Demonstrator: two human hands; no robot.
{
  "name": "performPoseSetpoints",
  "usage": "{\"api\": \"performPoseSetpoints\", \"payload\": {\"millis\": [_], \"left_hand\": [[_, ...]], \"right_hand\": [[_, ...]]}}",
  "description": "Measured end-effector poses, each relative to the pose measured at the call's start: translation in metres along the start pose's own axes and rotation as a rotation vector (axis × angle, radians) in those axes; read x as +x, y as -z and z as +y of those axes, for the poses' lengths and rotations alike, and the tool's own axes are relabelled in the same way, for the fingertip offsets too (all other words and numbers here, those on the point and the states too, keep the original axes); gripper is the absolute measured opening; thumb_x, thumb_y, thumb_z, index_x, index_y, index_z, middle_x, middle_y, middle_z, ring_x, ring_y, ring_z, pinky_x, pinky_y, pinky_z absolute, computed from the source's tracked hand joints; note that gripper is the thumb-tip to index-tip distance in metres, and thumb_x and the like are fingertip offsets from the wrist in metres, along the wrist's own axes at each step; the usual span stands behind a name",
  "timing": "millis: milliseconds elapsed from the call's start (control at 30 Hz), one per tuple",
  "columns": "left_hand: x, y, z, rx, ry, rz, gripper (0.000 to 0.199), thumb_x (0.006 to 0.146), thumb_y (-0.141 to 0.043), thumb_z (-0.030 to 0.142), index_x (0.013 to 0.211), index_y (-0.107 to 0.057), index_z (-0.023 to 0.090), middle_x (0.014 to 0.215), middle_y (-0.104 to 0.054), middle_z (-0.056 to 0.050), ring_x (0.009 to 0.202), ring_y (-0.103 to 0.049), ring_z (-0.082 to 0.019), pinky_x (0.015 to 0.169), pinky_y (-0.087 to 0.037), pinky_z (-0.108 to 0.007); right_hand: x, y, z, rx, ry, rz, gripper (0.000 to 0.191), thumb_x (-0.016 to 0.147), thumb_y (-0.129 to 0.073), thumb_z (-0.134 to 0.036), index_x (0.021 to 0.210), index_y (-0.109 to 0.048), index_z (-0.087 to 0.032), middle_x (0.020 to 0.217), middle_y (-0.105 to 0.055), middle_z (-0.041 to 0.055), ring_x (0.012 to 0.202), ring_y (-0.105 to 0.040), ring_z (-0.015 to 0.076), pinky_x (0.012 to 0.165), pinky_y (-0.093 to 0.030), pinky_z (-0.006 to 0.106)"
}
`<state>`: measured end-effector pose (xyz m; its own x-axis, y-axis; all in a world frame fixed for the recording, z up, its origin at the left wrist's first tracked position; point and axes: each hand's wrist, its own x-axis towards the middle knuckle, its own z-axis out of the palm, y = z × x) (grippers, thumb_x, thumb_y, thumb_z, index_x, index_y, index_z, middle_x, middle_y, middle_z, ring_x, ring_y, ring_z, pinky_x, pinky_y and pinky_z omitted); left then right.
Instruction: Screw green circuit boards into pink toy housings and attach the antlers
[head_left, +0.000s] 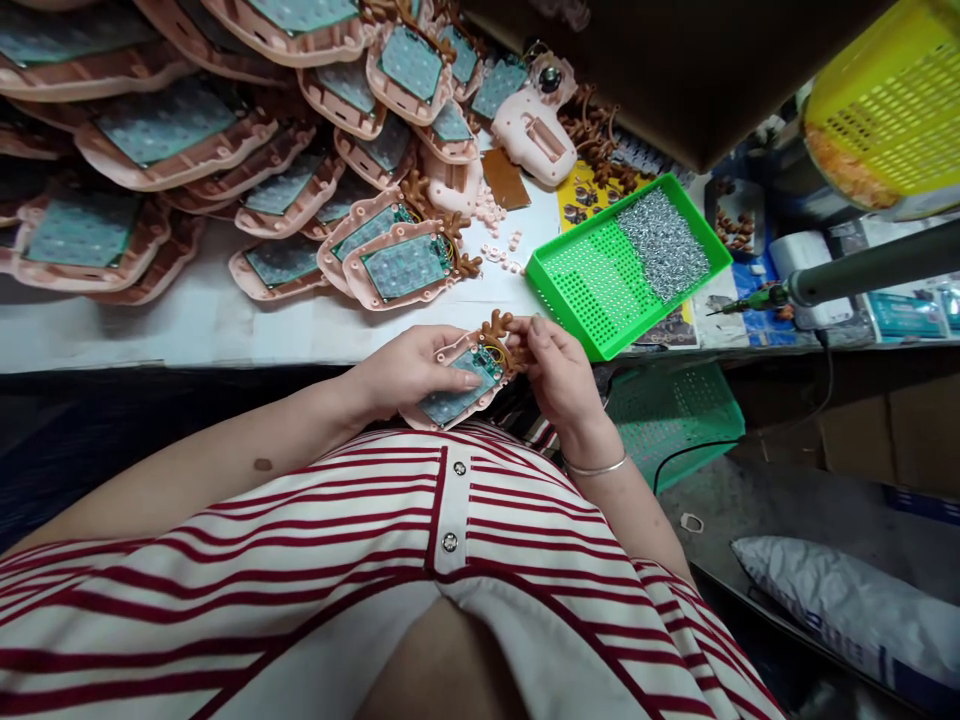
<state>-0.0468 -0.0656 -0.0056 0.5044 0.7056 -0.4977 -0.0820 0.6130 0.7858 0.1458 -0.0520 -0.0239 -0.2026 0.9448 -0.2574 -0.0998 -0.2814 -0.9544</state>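
Observation:
Close to my body, just off the table's front edge, my left hand [416, 372] grips a pink plastic shell [459, 385] with a blue-green circuit board in it, thumb lying across the board. Brown antler-shaped pieces [496, 325] stick out at the shell's upper right end, beside thin yellow wires. My right hand [556, 368] has its fingers pinched at the antler piece on the right side. Similar assembled shells [405, 265] lie on the table just beyond my hands.
Stacked shells [176, 120] cover the table's left side. A green basket [600, 345] of small silvery parts stands right of centre. A powered screwdriver-like tool [772, 296] reaches in from the right. A yellow basket [892, 90] is at upper right, a green crate [675, 420] below the table edge.

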Motion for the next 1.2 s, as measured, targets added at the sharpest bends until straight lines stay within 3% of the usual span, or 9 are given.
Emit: {"api": "performPoseSetpoints", "payload": {"millis": [67,200,267,367,467,667,833,1000,1200], "left_hand": [[0.000,0.000,0.002,-0.036,-0.001,0.000,0.035,0.063,-0.084,0.029,0.090,-0.070,0.013,0.075,-0.074,-0.005,0.060,-0.065,-0.016,0.057,-0.051,-0.026],[0.003,0.000,0.002,-0.114,-0.036,0.028,0.036,0.062,-0.084,0.025,0.093,-0.069,0.012,0.079,-0.075,-0.005,0.063,-0.067,-0.016,0.061,-0.053,-0.027],[0.004,0.000,0.001,-0.146,-0.070,0.053,0.041,0.062,-0.085,0.024,0.098,-0.069,0.012,0.081,-0.075,-0.005,0.065,-0.067,-0.016,0.063,-0.054,-0.026],[0.004,-0.001,0.000,-0.143,-0.110,0.088,0.047,0.062,-0.086,0.026,0.104,-0.069,0.013,0.086,-0.075,-0.004,0.067,-0.067,-0.015,0.066,-0.054,-0.027],[0.004,-0.004,0.000,-0.089,-0.159,0.110,0.053,0.063,-0.087,0.032,0.108,-0.068,0.014,0.091,-0.075,-0.005,0.074,-0.069,-0.017,0.073,-0.055,-0.029],[0.002,-0.013,0.003,0.034,-0.360,0.201,0.057,0.064,-0.087,0.037,0.111,-0.067,0.013,0.115,-0.074,-0.011,0.107,-0.067,-0.025,0.093,-0.052,-0.033],[0.000,-0.011,0.000,-0.141,-0.232,0.111,0.052,0.066,-0.086,0.031,0.111,-0.065,0.014,0.098,-0.076,-0.007,0.079,-0.070,-0.018,0.073,-0.055,-0.029],[-0.002,-0.011,0.002,-0.141,-0.240,0.067,0.042,0.071,-0.084,0.030,0.106,-0.067,0.014,0.086,-0.075,-0.006,0.074,-0.070,-0.018,0.071,-0.057,-0.029],[-0.005,-0.015,0.008,-0.156,-0.218,0.013,0.043,0.072,-0.082,0.023,0.109,-0.065,0.012,0.082,-0.075,-0.006,0.067,-0.069,-0.016,0.063,-0.056,-0.025]], "right_hand": [[-0.005,0.001,0.003,-0.082,0.079,0.040,0.049,0.079,-0.068,-0.066,0.105,-0.066,-0.025,0.088,-0.063,0.0000,0.074,-0.057,0.0116,0.067,-0.051,0.026],[-0.020,0.003,0.006,-0.595,0.594,0.198,0.030,0.089,-0.065,-0.043,0.115,-0.067,-0.027,0.111,-0.062,0.0073,0.101,-0.061,0.0192,0.088,-0.055,0.037],[-0.026,0.004,0.007,-0.880,0.775,0.193,0.026,0.092,-0.061,-0.036,0.115,-0.070,-0.027,0.120,-0.061,0.0108,0.111,-0.060,0.0240,0.095,-0.053,0.043],[-0.030,0.007,0.010,-1.127,0.856,0.164,0.033,0.092,-0.059,-0.035,0.124,-0.067,-0.028,0.135,-0.057,0.0127,0.122,-0.057,0.0287,0.101,-0.050,0.049],[-0.029,0.006,0.014,-1.208,0.900,0.158,0.039,0.093,-0.059,-0.036,0.130,-0.063,-0.028,0.143,-0.055,0.0129,0.132,-0.053,0.0308,0.108,-0.046,0.052],[-0.028,-0.002,0.011,-1.222,0.918,0.173,0.042,0.094,-0.057,-0.034,0.135,-0.057,-0.026,0.144,-0.056,0.0149,0.138,-0.050,0.0303,0.110,-0.045,0.052],[-0.031,0.001,0.006,-1.092,0.924,0.229,0.048,0.093,-0.058,-0.031,0.141,-0.053,-0.027,0.146,-0.051,0.0150,0.136,-0.052,0.0303,0.109,-0.047,0.051],[-0.030,0.004,0.002,-0.912,0.838,0.305,0.039,0.095,-0.055,-0.032,0.134,-0.058,-0.028,0.139,-0.056,0.0128,0.131,-0.054,0.0286,0.110,-0.046,0.052],[-0.016,-0.003,-0.007,-0.271,0.390,0.186,0.041,0.091,-0.062,-0.049,0.124,-0.059,-0.024,0.118,-0.067,0.0080,0.104,-0.065,0.0182,0.093,-0.057,0.036]]}}
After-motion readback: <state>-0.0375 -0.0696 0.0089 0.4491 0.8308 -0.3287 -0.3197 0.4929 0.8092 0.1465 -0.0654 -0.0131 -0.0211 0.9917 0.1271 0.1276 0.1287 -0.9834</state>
